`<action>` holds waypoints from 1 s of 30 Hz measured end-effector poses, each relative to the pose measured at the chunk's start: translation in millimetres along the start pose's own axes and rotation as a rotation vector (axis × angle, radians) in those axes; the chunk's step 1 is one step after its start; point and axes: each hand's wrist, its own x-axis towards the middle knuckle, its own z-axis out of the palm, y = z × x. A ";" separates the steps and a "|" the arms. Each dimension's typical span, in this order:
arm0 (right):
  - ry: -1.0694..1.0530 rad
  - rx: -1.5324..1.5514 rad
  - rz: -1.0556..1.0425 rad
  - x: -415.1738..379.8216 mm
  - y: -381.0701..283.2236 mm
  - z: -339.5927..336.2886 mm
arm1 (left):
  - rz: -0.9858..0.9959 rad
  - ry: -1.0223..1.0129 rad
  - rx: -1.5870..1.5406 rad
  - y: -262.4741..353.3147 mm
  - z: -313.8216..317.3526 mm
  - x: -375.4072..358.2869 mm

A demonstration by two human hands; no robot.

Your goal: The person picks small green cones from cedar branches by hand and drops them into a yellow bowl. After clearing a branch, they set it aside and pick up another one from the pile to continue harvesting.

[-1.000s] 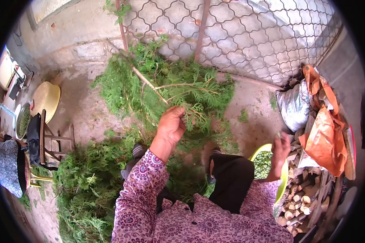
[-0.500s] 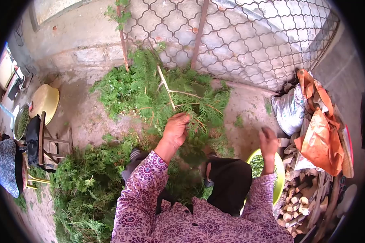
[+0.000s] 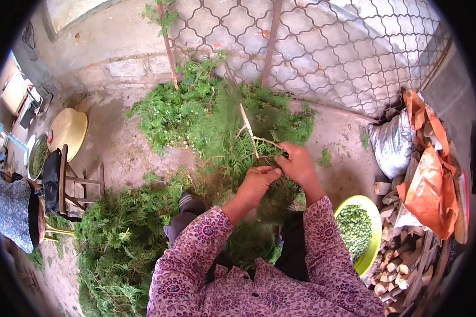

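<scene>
In the head view, a leafy evergreen branch (image 3: 247, 122) with a pale bare stem rises in front of me. My left hand (image 3: 256, 185) is closed with thumb and fingers pinched on the branch's lower sprigs. Right beside it, my right hand (image 3: 300, 165) has its fingers closed at a side twig of the same branch; what exactly lies between its fingertips is hidden. Both hands meet near each other over the ground. A yellow-green basin (image 3: 374, 232) holding small green cones (image 3: 353, 228) stands to the right of my right forearm.
Cut greenery lies piled against the metal lattice (image 3: 322, 58), and another heap (image 3: 124, 238) spreads at left. Split firewood (image 3: 394, 269), an orange bag (image 3: 431, 187) and a white sack (image 3: 390, 145) line the right. At left are a wooden stool (image 3: 82, 182), yellow tub (image 3: 69, 134) and a seated person (image 3: 10, 208).
My right hand has moved left from over the basin to the branch beside my left hand. The left hand still holds the branch. The view has shifted slightly.
</scene>
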 end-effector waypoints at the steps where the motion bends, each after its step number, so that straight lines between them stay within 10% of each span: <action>1: 0.003 0.003 0.007 -1.7 2.4 -0.3 | -0.011 -0.023 0.021 0.8 -0.7 0.1; 5: 0.067 0.238 -0.041 -8.6 12.8 -5.2 | -0.116 -0.045 0.330 35.3 -1.7 -12.6; 11: 0.062 0.400 0.012 -20.4 24.0 -31.3 | 0.325 0.362 0.610 71.1 -50.7 -20.7; 27: 0.072 0.667 -0.006 -23.0 23.6 -66.8 | 0.421 0.145 0.694 49.6 -44.9 10.9; 30: 0.068 0.788 0.076 -23.4 27.2 -71.5 | 0.354 0.253 1.240 54.0 -50.4 10.2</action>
